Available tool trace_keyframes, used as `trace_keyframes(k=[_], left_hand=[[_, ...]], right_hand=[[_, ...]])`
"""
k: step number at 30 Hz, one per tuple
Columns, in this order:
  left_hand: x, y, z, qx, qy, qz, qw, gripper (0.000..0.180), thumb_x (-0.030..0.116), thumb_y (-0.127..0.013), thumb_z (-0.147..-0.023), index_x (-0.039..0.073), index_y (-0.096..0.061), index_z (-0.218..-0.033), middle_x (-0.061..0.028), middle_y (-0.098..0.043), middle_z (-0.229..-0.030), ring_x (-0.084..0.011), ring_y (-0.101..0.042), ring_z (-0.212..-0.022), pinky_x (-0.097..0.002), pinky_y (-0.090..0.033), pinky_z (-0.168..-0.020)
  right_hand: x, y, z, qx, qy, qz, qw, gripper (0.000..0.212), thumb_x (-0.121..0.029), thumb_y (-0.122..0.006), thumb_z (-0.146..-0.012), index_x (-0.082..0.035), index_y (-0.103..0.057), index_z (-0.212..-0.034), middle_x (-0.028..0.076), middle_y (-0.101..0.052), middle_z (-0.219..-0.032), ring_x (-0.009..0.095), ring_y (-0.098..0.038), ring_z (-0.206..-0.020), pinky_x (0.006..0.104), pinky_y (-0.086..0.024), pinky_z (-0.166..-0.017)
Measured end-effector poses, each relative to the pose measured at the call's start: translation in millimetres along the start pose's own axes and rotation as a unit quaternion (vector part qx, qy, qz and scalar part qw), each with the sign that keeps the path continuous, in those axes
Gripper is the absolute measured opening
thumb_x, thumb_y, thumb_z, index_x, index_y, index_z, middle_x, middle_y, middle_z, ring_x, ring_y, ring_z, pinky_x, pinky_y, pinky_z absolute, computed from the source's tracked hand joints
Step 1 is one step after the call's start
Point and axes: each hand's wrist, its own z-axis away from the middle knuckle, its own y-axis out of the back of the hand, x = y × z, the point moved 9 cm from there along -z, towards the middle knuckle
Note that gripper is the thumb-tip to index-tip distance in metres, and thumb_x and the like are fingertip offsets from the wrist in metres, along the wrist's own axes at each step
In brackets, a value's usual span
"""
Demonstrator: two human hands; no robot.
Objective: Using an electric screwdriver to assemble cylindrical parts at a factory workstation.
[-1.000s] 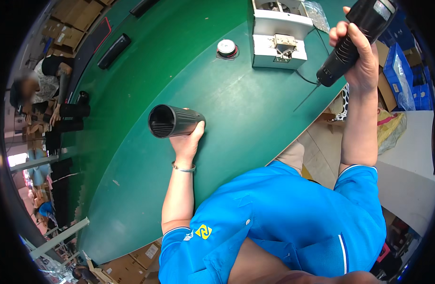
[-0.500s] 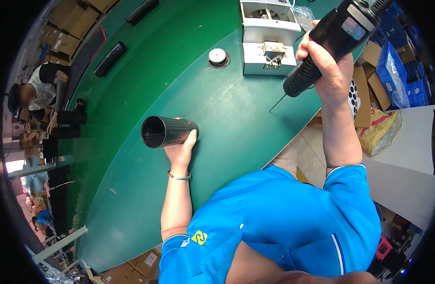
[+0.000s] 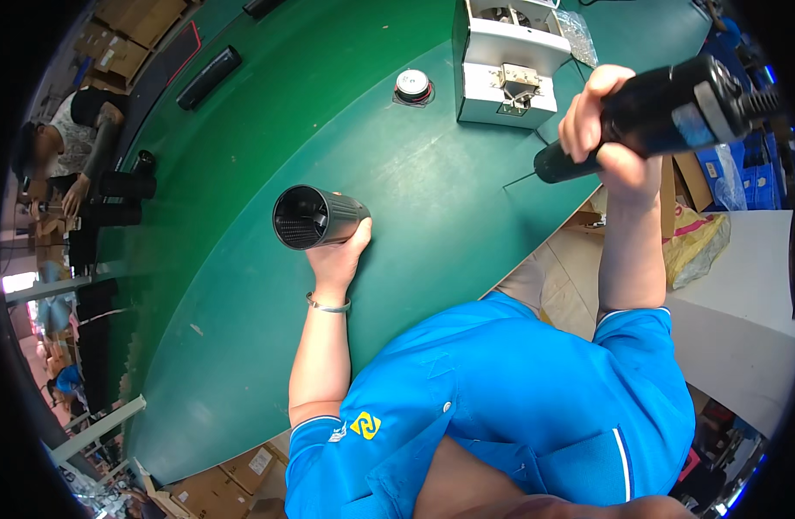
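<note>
The left hand [image 3: 341,255] is gripping a black tube [image 3: 315,217] lying on its side on the green table [image 3: 242,329]. The right hand [image 3: 601,130] is clenching a black power screwdriver [image 3: 666,117] above the table edge, near a white fixture [image 3: 506,60].

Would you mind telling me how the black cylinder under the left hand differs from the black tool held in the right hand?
The black cylinder lies on its side on the green table, steadied by the left hand; the black tool is held up in the air by the right hand. The cylinder is short, wide and hollow, its open end showing; the tool is longer, slimmer and ends in a thin bit. A coiled cable leaves the tool; the cylinder has none. Both are black and roughly cylindrical.
</note>
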Motion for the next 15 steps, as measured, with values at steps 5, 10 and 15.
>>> trace_keyframes(k=[5,10,15], left_hand=[[0.6,0.8,0.0,0.003,-0.053,-0.040,0.998,0.045,-0.003,-0.073,-0.072,0.003,-0.053,-0.112,-0.0038,-0.057,-0.100,-0.0140,-0.056,-0.091,-0.0297,-0.048,-0.084],[-1.0,4.0,0.7,0.027,-0.057,-0.063,0.996,0.049,0.004,-0.078,-0.067,0.003,-0.056,-0.110,-0.0041,-0.061,-0.099,-0.0157,-0.060,-0.090,-0.0315,-0.051,-0.082],[6.6,-0.7,0.9,0.004,-0.094,-0.096,0.991,0.048,-0.004,-0.074,-0.069,0.004,-0.054,-0.112,-0.0060,-0.055,-0.110,-0.0164,-0.056,-0.097,-0.0321,-0.049,-0.086]], right_hand=[[-41.8,58.5,-13.3,0.067,0.038,-0.086,0.993,0.042,-0.022,-0.057,-0.086,0.001,-0.044,-0.118,0.003,-0.049,-0.081,0.013,-0.047,-0.072,0.0284,-0.037,-0.068],[-83.3,60.1,-48.0,0.102,0.192,-0.023,0.976,0.034,-0.018,-0.053,-0.090,0.001,-0.045,-0.116,0.004,-0.051,-0.080,0.015,-0.051,-0.070,0.0301,-0.041,-0.068],[-77.6,48.5,-60.5,0.137,0.220,0.058,0.964,0.035,-0.016,-0.055,-0.089,0.001,-0.046,-0.118,0.005,-0.055,-0.077,0.016,-0.055,-0.065,0.0293,-0.045,-0.062]])
